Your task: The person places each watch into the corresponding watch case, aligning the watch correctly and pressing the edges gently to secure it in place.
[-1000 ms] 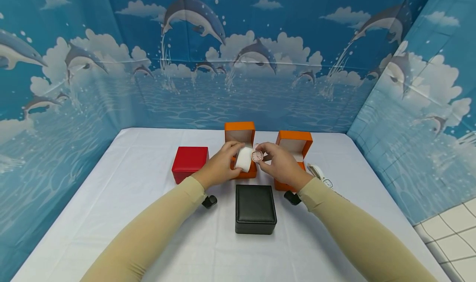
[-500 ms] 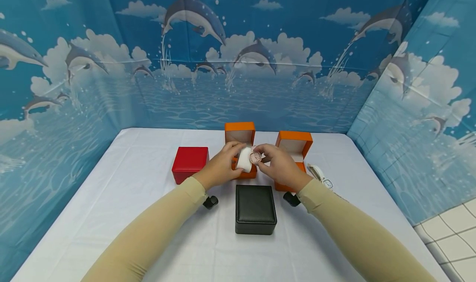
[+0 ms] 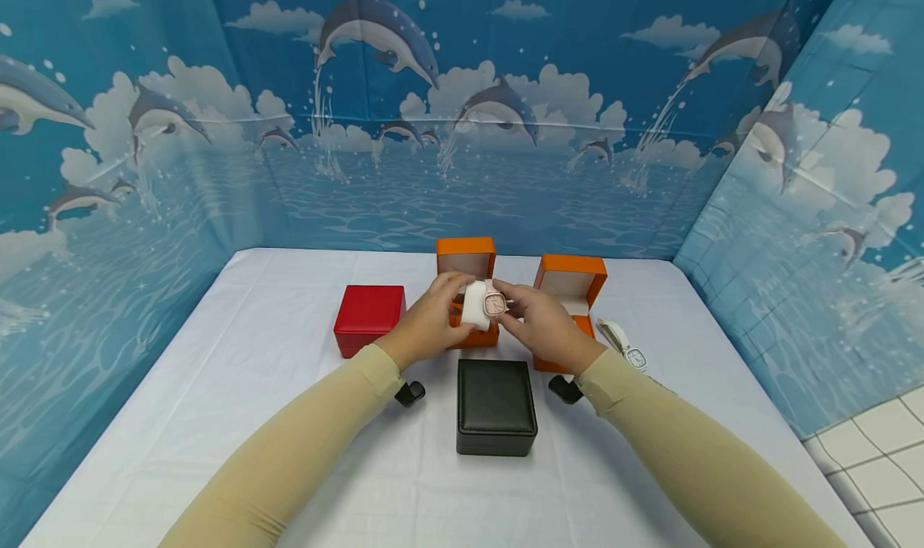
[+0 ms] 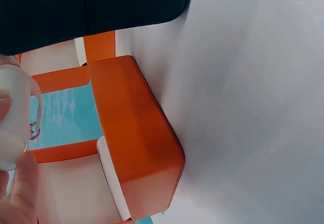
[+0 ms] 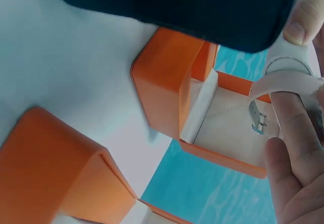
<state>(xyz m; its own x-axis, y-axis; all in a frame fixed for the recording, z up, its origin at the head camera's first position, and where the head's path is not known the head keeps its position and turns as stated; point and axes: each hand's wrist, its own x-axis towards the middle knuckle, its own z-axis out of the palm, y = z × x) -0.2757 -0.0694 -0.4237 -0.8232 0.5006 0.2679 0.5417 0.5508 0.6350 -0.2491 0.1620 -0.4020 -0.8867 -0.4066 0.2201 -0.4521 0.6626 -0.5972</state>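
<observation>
Dolphin-print backdrop on three sides; white table cloth [image 3: 216, 420] underneath.

Fingers first. Your left hand [image 3: 426, 322] has its fingers curled round the white watch pillow [image 3: 476, 305], holding it above the centre orange box [image 3: 466, 261]. Your right hand [image 3: 543, 323] pinches the pink watch [image 3: 495, 301] against the pillow's 3 o'clock side. In the right wrist view the strap [image 5: 283, 80] arches over the pillow and the buckle [image 5: 257, 117] hangs free, not fastened. Both hands are gripping, neither is relaxed.

Outward from the hands: the centre orange box stands lid up, directly below the pillow. A second open orange box [image 3: 577, 279] sits at its 3 o'clock, a shut red box [image 3: 368, 317] at 9 o'clock, a shut black box [image 3: 496, 405] at 6 o'clock. Another white watch [image 3: 625, 346] lies on the cloth at 3 o'clock from the second orange box.

Risks, as judged from this frame:
- Loose buckle end: the strap could slide off the pillow if your right pinch eases, dropping the watch into or beside the box.
- Pillow is soft and held only by fingertips; a squeeze or twist may roll it out of your left hand.
- Your right wrist passes close over the second orange box; a low sweep may knock its lid or shift it.
</observation>
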